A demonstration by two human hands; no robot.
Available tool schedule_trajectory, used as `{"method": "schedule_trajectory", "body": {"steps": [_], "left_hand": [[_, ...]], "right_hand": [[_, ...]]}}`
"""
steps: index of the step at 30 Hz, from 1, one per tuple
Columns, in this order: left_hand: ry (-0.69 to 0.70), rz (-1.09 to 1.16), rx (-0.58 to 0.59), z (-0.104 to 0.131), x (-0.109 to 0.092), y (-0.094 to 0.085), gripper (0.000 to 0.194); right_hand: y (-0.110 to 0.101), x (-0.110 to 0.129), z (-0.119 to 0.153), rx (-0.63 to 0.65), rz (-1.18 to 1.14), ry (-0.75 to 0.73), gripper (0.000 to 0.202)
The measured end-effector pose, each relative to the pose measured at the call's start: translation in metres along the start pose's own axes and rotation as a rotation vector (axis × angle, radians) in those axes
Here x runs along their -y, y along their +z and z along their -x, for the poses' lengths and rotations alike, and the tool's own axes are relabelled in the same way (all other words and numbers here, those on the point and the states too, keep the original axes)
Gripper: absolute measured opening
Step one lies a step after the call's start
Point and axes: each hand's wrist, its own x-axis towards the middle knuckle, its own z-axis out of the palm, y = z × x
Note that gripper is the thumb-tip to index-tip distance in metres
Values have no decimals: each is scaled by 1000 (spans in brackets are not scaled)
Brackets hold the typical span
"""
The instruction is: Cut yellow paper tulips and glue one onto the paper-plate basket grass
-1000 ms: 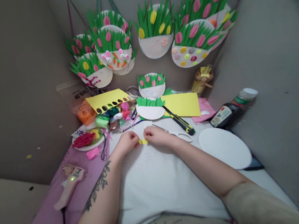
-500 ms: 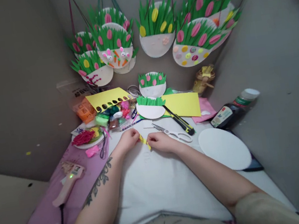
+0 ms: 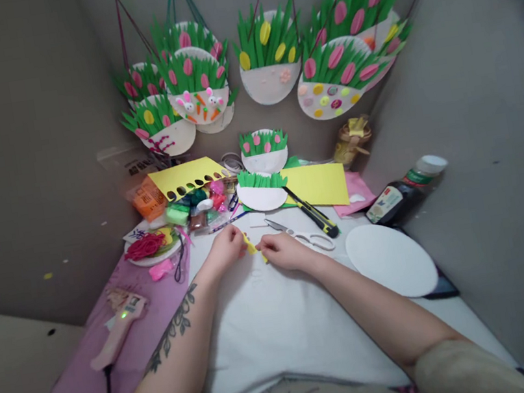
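My left hand (image 3: 230,246) is closed in a pinch on a small yellow paper piece (image 3: 250,244) above the white table cover. Close beside it, my right hand (image 3: 277,249) pinches another bit of yellow paper (image 3: 265,258); a narrow gap shows between the two. Just beyond my right hand lie white-handled scissors (image 3: 315,241) with their blades pointing left, and a yellow-and-black utility knife (image 3: 316,214). Farther back sits a half paper plate with green paper grass (image 3: 263,194), and behind it a similar one with pink paper ovals (image 3: 265,158).
A pink glue gun (image 3: 117,333) with a lit green light lies at left. At right are a white paper plate (image 3: 393,262) and a dark bottle (image 3: 406,191). Yellow sheets (image 3: 317,185) and clay packets (image 3: 179,214) line the back. Decorated plates (image 3: 272,83) hang on the wall.
The yellow paper between my hands, which looked joined before, now shows as two parts with a gap. Both hands stay in nearly the same place; the view has shifted slightly.
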Motion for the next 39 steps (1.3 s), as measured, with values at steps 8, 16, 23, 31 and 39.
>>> {"method": "schedule_trajectory", "body": {"steps": [8, 16, 23, 31, 39], "left_hand": [[100, -10, -52, -6, -1, -1, 13], [74, -271, 27, 0, -5, -9, 17], [131, -440, 18, -8, 8, -3, 20], [83, -569, 53, -13, 14, -2, 24], [66, -771, -17, -6, 7, 5, 25]], "right_hand": [[1, 0, -3, 11, -111, 66, 11], [4, -7, -10, -65, -150, 90, 12], [3, -4, -31, -72, -38, 93, 12], [16, -17, -44, -62, 111, 87, 13], [18, -12, -39, -102, 200, 74, 14]]}}
